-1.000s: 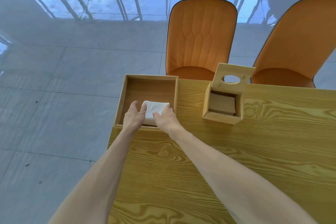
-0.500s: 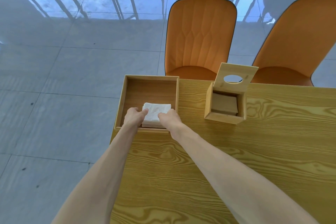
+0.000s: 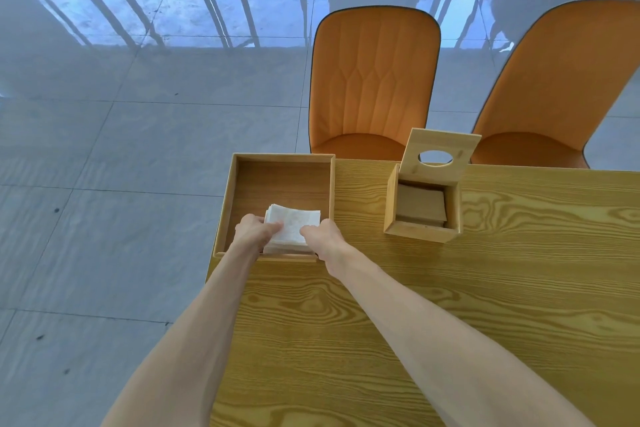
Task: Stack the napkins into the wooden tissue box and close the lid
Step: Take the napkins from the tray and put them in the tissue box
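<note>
White napkins (image 3: 292, 227): stacked in tray (image 3: 239, 198), near edge, left of open box (image 3: 420, 230). Left hand (image 3: 254, 232) and right hand (image 3: 323, 239) pinch opposite sides. Lift level, squeezing evenly, lest sheets fan.

A yellow-tan wooden surface (image 3: 450, 305) with bold, swirling darker grain fills the lower right of the frame. At its upper left corner, a light wooden tray (image 3: 228, 204) with a browner floor holds a white stack of napkins (image 3: 294, 229). To the right stands a pale wooden tissue box (image 3: 419, 232), its inside grey-beige. Two orange chairs (image 3: 374, 87) with dark edging stand above. The floor (image 3: 104, 149) is glossy grey-blue tile.
</note>
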`<move>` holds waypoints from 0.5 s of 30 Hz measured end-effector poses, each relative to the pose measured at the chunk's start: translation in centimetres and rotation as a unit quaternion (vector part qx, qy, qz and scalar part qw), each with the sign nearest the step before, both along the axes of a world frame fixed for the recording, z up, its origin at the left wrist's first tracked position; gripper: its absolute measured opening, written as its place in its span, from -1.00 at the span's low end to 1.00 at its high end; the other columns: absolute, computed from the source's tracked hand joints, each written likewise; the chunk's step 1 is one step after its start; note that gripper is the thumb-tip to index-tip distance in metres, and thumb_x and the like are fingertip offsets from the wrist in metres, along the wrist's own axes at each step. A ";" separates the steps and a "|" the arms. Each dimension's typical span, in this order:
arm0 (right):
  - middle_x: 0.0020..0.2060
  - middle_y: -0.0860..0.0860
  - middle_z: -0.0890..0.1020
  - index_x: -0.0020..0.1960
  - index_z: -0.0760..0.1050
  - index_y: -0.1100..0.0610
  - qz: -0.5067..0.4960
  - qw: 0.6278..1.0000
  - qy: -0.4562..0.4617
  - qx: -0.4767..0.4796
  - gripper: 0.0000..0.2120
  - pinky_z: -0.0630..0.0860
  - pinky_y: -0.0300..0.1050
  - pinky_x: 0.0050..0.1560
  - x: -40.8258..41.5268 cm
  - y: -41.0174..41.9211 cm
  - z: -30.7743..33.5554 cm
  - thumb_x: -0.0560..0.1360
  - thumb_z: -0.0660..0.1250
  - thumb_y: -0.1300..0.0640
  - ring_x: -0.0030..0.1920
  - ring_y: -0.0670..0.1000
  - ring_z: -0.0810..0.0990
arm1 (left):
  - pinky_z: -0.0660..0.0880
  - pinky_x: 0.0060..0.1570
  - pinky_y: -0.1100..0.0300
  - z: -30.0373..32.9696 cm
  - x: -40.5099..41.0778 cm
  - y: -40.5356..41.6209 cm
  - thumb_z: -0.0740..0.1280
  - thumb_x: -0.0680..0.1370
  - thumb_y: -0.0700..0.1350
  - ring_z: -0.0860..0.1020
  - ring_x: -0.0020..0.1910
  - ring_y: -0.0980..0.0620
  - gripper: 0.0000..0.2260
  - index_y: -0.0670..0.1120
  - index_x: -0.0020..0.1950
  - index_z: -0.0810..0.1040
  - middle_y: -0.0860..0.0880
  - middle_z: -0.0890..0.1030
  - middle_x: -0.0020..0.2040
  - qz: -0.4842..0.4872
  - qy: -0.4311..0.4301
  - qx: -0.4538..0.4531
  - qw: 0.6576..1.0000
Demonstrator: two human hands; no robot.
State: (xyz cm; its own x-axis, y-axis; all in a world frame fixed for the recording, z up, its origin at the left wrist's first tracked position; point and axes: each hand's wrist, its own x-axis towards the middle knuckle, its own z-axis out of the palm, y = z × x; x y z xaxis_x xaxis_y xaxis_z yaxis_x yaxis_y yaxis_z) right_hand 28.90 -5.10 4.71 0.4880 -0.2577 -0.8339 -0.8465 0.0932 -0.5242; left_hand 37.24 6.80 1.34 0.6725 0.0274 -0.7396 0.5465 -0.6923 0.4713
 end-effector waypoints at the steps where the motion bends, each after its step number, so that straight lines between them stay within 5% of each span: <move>1: 0.35 0.15 0.42 0.48 0.23 0.28 0.000 1.000 -0.001 0.000 -0.52 0.33 -0.08 0.09 0.0 0.0 -0.1 0.60 0.14 0.16 0.21 0.11 0.41 | 0.64 0.01 -0.03 0.0 0.0 0.1 0.44 0.54 -0.06 0.67 0.03 -0.17 -0.65 -0.28 0.21 0.59 -0.20 0.67 0.07 -0.007 -0.001 -0.006 1.000; 5: 0.26 0.13 0.50 0.40 0.34 0.29 0.001 1.000 -0.014 -0.015 -0.59 0.36 -0.09 0.04 -0.2 0.1 -0.4 0.59 0.15 0.18 0.10 0.08 0.44 | 0.50 -0.22 0.20 0.8 -0.3 0.4 0.48 0.51 -0.04 0.61 0.03 -0.07 -0.55 -0.23 0.30 0.49 -0.15 0.63 0.14 -0.026 -0.023 -0.056 0.998; 9: 0.12 0.11 0.60 0.28 0.48 0.22 0.007 0.997 -0.049 -0.058 -0.66 0.49 -0.07 -0.03 -0.8 0.2 -1.0 0.57 0.19 0.10 0.07 0.10 0.57 | 0.51 -0.22 0.23 2.2 -0.7 1.0 0.49 0.49 -0.04 0.59 0.03 -0.04 -0.53 -0.16 0.32 0.44 -0.10 0.59 0.14 -0.031 -0.062 -0.112 0.991; 13: 0.37 0.06 0.48 0.54 0.22 0.13 -0.023 0.992 -0.123 -0.029 -0.40 0.41 0.01 0.37 -1.7 -0.9 -0.7 0.60 0.26 -0.09 0.35 0.10 0.47 | 0.62 0.01 0.04 3.7 -0.8 1.7 0.51 0.45 -0.02 0.65 0.07 -0.11 -0.51 -0.12 0.32 0.48 -0.14 0.65 0.13 -0.006 -0.061 -0.201 0.978; 15: 0.45 0.03 0.39 0.60 0.05 0.11 -0.042 0.984 -0.167 0.041 -0.24 0.31 -0.05 0.41 -2.1 -1.9 0.0 0.57 0.29 -0.17 0.44 0.07 0.39 | 0.64 0.05 0.00 4.7 -0.9 1.7 0.50 0.44 -0.02 0.66 0.11 -0.14 -0.51 -0.11 0.32 0.49 -0.16 0.67 0.14 -0.003 -0.043 -0.249 0.968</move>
